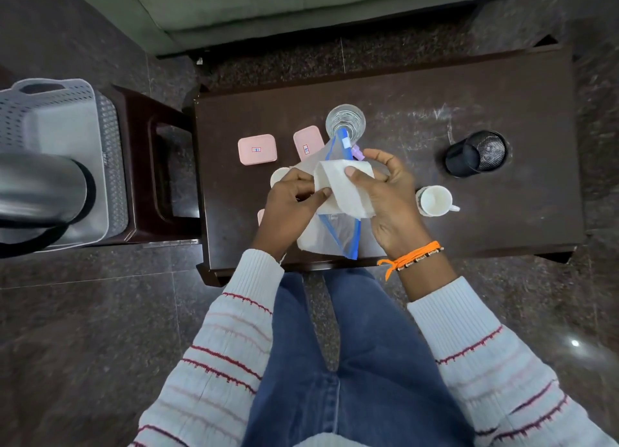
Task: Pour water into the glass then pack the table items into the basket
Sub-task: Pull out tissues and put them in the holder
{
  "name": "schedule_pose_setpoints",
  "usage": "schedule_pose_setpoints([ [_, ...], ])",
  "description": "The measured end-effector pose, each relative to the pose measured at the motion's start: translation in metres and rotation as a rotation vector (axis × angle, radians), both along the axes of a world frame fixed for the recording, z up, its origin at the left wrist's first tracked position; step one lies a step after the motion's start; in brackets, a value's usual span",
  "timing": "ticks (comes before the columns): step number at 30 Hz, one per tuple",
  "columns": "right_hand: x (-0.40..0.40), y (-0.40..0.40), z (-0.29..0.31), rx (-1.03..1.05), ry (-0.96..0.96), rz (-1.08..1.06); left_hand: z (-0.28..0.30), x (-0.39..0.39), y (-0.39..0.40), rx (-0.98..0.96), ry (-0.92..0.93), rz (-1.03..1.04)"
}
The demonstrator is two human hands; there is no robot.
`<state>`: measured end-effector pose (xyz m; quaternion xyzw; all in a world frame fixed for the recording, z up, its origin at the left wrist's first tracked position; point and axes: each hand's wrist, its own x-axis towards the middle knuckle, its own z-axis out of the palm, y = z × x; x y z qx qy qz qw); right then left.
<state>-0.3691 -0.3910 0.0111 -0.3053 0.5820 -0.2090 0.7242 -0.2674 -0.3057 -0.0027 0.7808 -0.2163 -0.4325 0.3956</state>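
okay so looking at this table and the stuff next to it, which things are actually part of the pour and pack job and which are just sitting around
Part of the job: glass holding water; basket on the stool; flask; pink boxes; white cup; mesh pen holder; folded tissue and zip bag in left hand and right hand.

Just there: sofa; stool.

Your left hand [290,201] and right hand [388,192] pinch folded white tissue [345,187] over zip bag [338,232], above table [502,104]. Glass [345,120] just beyond bag; pink boxes [257,149] left of glass; mesh holder [477,153], cup [433,201] right. Basket [53,111] left of table.
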Motion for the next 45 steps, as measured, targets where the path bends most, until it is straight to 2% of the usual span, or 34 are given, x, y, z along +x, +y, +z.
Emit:
schedule_pose_setpoints([
  [5,0.002,0.009,-0.004,-0.067,-0.035,-0.025,0.002,-0.005,-0.001,-0.009,0.047,-0.065],
  [10,-0.002,0.007,-0.009,-0.351,0.075,0.156,0.003,-0.001,-0.003,-0.014,0.123,-0.039],
  [14,-0.004,0.004,-0.011,-0.487,0.114,0.284,0.000,0.002,-0.003,-0.022,0.172,-0.046],
  [18,-0.006,0.002,-0.016,-0.554,0.147,0.350,-0.005,-0.001,-0.006,-0.048,0.388,0.137],
  [20,-0.008,0.001,-0.017,-0.541,0.132,0.345,-0.007,-0.004,-0.008,-0.064,0.425,0.170],
  [26,-0.014,-0.001,-0.022,-0.481,0.088,0.322,-0.015,-0.009,-0.009,0.001,0.339,0.133],
  [35,-0.022,0.002,-0.032,-0.414,0.128,0.154,-0.017,-0.021,-0.009,0.037,0.288,0.062],
  [38,-0.026,-0.004,-0.031,-0.263,0.097,0.077,-0.018,-0.020,-0.009,-0.004,0.303,0.056],
  [41,-0.031,-0.012,-0.029,-0.054,0.006,0.132,-0.018,-0.018,-0.007,-0.002,0.280,0.016],
  [45,-0.038,-0.015,-0.029,0.029,-0.102,0.194,-0.019,-0.018,-0.005,-0.010,0.297,0.026],
])
